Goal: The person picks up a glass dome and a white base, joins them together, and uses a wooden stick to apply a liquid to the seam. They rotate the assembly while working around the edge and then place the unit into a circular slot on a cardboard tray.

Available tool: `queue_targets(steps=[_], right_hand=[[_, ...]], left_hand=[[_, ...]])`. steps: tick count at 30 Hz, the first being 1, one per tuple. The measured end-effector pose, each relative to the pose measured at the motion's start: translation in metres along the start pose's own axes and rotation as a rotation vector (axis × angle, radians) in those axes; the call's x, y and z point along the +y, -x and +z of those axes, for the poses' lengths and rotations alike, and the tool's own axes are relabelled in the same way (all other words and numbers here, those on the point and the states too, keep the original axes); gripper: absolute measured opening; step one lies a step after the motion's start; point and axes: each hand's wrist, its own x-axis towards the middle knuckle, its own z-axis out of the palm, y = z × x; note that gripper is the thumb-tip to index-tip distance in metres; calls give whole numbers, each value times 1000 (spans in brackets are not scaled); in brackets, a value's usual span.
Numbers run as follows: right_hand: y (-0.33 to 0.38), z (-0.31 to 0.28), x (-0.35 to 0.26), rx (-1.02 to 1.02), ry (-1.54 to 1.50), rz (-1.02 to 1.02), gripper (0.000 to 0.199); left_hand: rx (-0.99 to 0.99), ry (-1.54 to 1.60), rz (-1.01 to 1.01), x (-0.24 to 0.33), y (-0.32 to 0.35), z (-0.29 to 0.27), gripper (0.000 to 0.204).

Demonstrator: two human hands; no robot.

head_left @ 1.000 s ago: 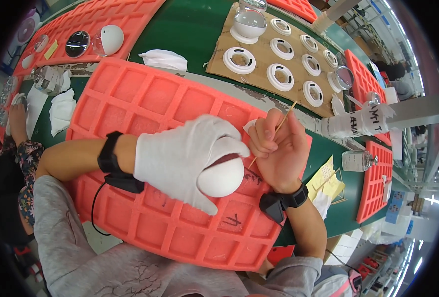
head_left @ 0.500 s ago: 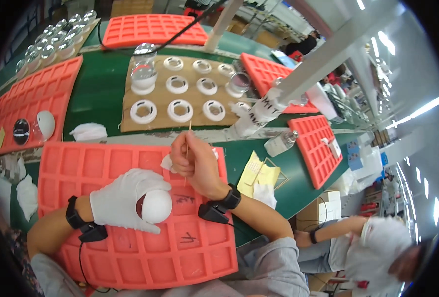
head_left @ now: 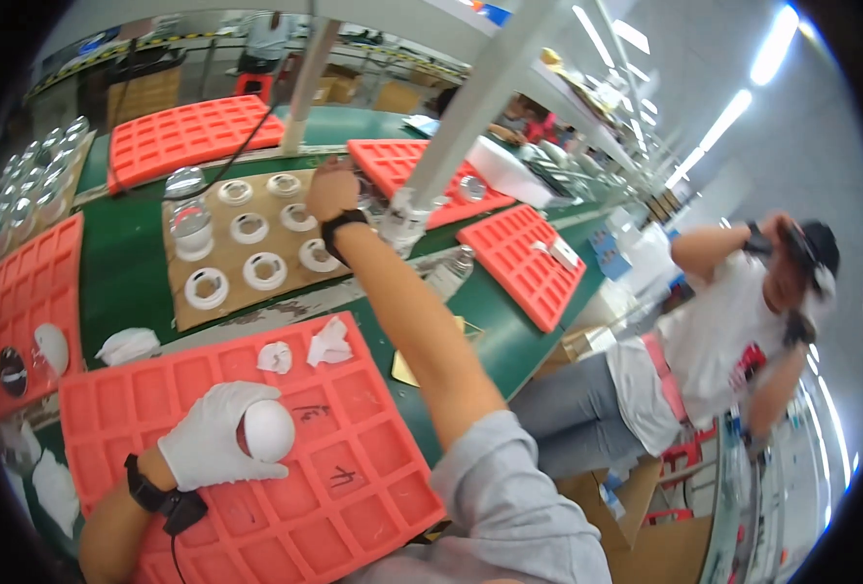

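Note:
My left hand (head_left: 219, 438), in a white glove, is closed round a white ball-like dome (head_left: 270, 431) with a reddish-brown edge on its glove side. It rests over a pink gridded tray (head_left: 383, 467). My bare right hand (head_left: 332, 190) reaches far forward over the right side of a cardboard sheet (head_left: 225, 257). Its fingers look curled; whatever they hold is hidden. White rings (head_left: 206, 289) stand in rows on the cardboard, beside a clear dome on a white base (head_left: 194, 234). Crumpled white tissues (head_left: 329, 343) lie on the tray's far edge.
A white post (head_left: 451, 127) rises just right of my right hand. Other pink trays (head_left: 524, 268) lie around the green table (head_left: 120, 253). A clear bottle (head_left: 453, 268) stands beyond my right forearm. Clear domes (head_left: 37, 180) fill the far left. Another person (head_left: 709, 341) stands at right.
My right hand has moved from above the tray forward to the cardboard's far right; the thin wooden stick it pinched no longer shows. My left hand still holds the dome. The view has turned rightward.

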Motion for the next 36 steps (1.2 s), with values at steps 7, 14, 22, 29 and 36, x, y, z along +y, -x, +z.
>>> queue_targets(steps=[7,14,22,29,36], right_hand=[[-37,106,54,-12,220,408,84],[-12,104,50,131,-295,409,89],[-31,140,39,2,-488,545,87],[-44,179,91,312,-365,474,87],[6,37,-28,-107,-237,-68,75]], left_hand=[[9,51,-5,-8,-4,11,90],[-34,56,-37,-5,0,5,90],[10,-24,-30,-12,4,-1,91],[-65,144,-99,7,-11,5,93],[-35,16,-25,-7,14,0,97]])
